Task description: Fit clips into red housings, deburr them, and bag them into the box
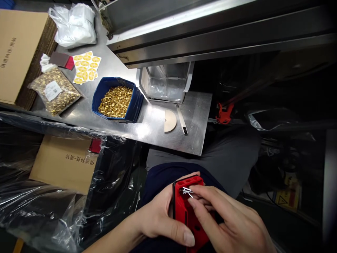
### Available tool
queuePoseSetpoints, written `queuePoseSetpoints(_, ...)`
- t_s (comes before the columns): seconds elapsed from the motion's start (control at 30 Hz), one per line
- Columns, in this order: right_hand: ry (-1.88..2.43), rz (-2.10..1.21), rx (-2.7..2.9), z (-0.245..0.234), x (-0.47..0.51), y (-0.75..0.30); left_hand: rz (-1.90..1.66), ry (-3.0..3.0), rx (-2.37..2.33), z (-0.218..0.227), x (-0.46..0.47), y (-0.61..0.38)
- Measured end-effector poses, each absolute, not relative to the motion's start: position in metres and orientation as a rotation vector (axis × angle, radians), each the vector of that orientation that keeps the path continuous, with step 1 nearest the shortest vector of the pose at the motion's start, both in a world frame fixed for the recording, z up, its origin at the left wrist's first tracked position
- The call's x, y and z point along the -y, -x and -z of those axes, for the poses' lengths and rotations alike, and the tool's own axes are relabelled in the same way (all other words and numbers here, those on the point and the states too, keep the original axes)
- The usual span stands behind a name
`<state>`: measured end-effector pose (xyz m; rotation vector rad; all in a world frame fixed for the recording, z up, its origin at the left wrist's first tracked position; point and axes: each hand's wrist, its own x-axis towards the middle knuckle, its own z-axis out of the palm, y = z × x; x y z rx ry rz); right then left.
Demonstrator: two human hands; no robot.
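Observation:
My left hand [160,216] is wrapped round a red plastic housing with a black edge [193,225], held low over my lap. Its thumb lies across the front of the housing. At the upper end of this housing sits a small silvery metal piece with thin prongs [186,191]. The thumb and forefinger of my right hand [231,218] close on that piece from the right. My right palm and fingers cover part of the housing's right side. How the metal piece is seated in the red plastic is too small to tell.
On the metal bench [196,123] are a blue bin of brass-coloured parts [116,102], a half-round disc [170,121], a white pen-like tool [182,120], a clear bin [168,84], a bag of parts [55,91] and sticker sheets [86,66]. A metal beam [210,38] crosses above.

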<state>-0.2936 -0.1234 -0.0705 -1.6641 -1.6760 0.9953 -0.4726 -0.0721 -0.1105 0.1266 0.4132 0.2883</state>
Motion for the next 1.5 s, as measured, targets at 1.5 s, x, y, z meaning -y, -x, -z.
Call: queuePoseSetpoints(1.5,1.681,-0.890,1.862,0.172,-0.062,0.351,-0.676,-0.740,-1.374,0.155,0.021,0.526)
